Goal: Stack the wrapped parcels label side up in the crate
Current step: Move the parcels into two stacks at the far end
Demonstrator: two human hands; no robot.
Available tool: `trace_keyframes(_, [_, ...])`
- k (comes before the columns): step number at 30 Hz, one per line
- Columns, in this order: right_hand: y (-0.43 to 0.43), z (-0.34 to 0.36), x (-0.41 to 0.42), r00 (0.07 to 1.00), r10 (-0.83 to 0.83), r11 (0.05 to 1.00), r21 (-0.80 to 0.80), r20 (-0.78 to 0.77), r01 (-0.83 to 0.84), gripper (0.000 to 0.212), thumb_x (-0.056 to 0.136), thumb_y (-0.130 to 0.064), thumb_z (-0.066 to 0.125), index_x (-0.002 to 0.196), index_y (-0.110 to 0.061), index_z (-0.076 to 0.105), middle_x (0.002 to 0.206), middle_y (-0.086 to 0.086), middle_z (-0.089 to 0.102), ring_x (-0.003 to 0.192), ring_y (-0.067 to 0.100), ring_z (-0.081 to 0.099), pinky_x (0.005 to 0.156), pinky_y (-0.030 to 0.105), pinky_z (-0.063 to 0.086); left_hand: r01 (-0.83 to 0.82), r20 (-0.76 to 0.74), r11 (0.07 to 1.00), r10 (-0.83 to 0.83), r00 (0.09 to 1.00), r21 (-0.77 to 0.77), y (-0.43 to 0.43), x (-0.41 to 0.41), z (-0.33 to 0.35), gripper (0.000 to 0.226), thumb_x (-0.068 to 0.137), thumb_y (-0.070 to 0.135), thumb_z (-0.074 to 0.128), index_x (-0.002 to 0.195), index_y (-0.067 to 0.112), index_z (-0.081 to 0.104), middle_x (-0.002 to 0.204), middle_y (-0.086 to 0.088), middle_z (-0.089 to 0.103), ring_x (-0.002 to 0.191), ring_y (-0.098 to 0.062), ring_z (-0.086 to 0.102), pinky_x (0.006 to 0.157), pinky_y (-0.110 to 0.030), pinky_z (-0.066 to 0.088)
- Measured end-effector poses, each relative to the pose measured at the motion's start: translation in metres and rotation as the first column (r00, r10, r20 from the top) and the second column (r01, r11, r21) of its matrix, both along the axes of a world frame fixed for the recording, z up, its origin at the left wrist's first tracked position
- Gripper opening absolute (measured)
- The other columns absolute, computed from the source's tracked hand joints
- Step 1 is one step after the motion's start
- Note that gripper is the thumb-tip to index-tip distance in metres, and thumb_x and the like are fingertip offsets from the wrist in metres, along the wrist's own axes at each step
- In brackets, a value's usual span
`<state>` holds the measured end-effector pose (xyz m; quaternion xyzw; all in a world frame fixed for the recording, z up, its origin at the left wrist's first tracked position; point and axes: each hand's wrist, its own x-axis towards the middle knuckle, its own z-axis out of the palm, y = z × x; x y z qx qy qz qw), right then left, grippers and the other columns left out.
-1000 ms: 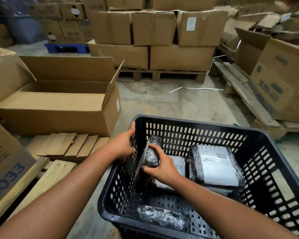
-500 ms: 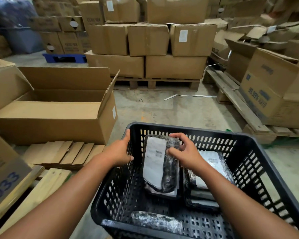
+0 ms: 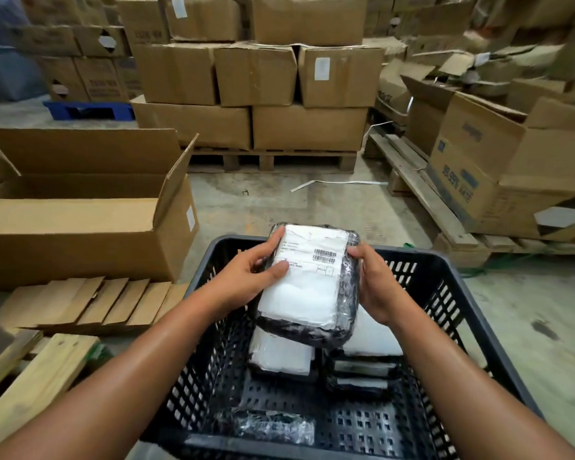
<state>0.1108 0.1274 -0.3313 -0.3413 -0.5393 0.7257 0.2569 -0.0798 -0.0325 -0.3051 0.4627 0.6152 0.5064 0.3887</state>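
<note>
A black perforated crate (image 3: 455, 290) stands on the floor in front of me. Above it I hold a black wrapped parcel (image 3: 309, 293) with its white label facing up. My left hand (image 3: 249, 277) grips its left edge, thumb on the label, and my right hand (image 3: 375, 283) grips its right edge. Below it, a labelled parcel (image 3: 279, 356) lies label up on the crate floor at the left. A stack of parcels (image 3: 362, 366) sits to its right. A small wrapped parcel (image 3: 269, 426) with no label showing lies at the crate's near edge.
An open cardboard box (image 3: 80, 220) stands to the left, with flat cardboard strips (image 3: 90, 303) and wooden planks (image 3: 37, 376) beside it. Stacked cartons on a pallet (image 3: 256, 94) rise behind the crate. More cartons (image 3: 512, 171) sit on a pallet at the right.
The parcel has risen out of the crate and turned label up. My left hand left the crate rim and now grips the parcel's left edge alongside my right hand.
</note>
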Motion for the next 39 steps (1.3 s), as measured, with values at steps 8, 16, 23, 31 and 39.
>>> trace_keyframes(8, [-0.006, -0.015, -0.012, 0.948, 0.036, 0.87, 0.456, 0.317, -0.186, 0.1, 0.084, -0.034, 0.086, 0.164, -0.023, 0.026, 0.144, -0.017, 0.049, 0.13, 0.005, 0.05, 0.106, 0.03, 0.046, -0.163, 0.076, 0.985, 0.167, 0.983, -0.051, 0.005, -0.008, -0.037, 0.065, 0.097, 0.009, 0.063, 0.152, 0.032, 0.038, 0.159, 0.012, 0.035, 0.137, -0.01, 0.045, 0.11, -0.036, 0.043])
trace_keyframes(16, [-0.021, -0.038, -0.038, 0.718, 0.111, 0.698, 0.46, 0.688, -0.549, 0.152, 0.058, -0.043, 0.1, 0.166, -0.018, -0.004, 0.169, 0.019, 0.024, 0.156, 0.031, 0.022, 0.123, 0.041, 0.029, -0.211, -0.217, 0.92, 0.144, 0.965, -0.33, 0.01, -0.008, -0.077, 0.08, 0.101, 0.011, 0.056, 0.156, 0.044, 0.008, 0.16, 0.009, 0.028, 0.121, -0.006, 0.041, 0.092, -0.02, 0.042])
trace_keyframes(23, [-0.042, -0.055, -0.057, 0.522, -0.003, 0.588, 0.424, 0.853, -0.689, 0.146, 0.073, -0.037, 0.094, 0.163, -0.014, -0.019, 0.167, 0.027, -0.025, 0.156, 0.045, 0.016, 0.121, 0.052, 0.027, -0.184, -0.286, 0.848, 0.04, 0.957, -0.497, 0.017, -0.009, -0.105, 0.102, 0.097, 0.006, 0.058, 0.151, 0.045, -0.02, 0.159, -0.006, 0.034, 0.101, -0.008, 0.052, 0.076, -0.019, 0.047])
trace_keyframes(31, [-0.044, -0.078, -0.06, 0.381, -0.131, 0.411, 0.4, 0.915, -0.82, 0.131, 0.088, -0.053, 0.074, 0.157, 0.003, -0.023, 0.157, 0.041, -0.03, 0.153, 0.055, -0.012, 0.125, 0.055, 0.008, -0.221, -0.348, 0.843, 0.043, 0.937, -0.491, 0.017, -0.009, -0.113, 0.112, 0.09, 0.006, 0.069, 0.152, 0.046, -0.016, 0.146, -0.003, 0.051, 0.106, -0.015, 0.058, 0.088, -0.03, 0.052])
trace_keyframes(39, [-0.041, -0.09, -0.051, 0.263, -0.389, 0.246, 0.374, 0.883, -0.894, 0.118, 0.091, -0.083, 0.035, 0.16, -0.004, -0.019, 0.163, 0.038, -0.017, 0.153, 0.055, -0.014, 0.114, 0.07, -0.021, -0.295, -0.492, 0.862, 0.063, 0.869, -0.411, 0.016, -0.001, -0.118, 0.106, 0.088, 0.006, 0.072, 0.157, 0.041, 0.0, 0.168, -0.007, 0.001, 0.146, -0.033, 0.029, 0.111, -0.042, 0.038])
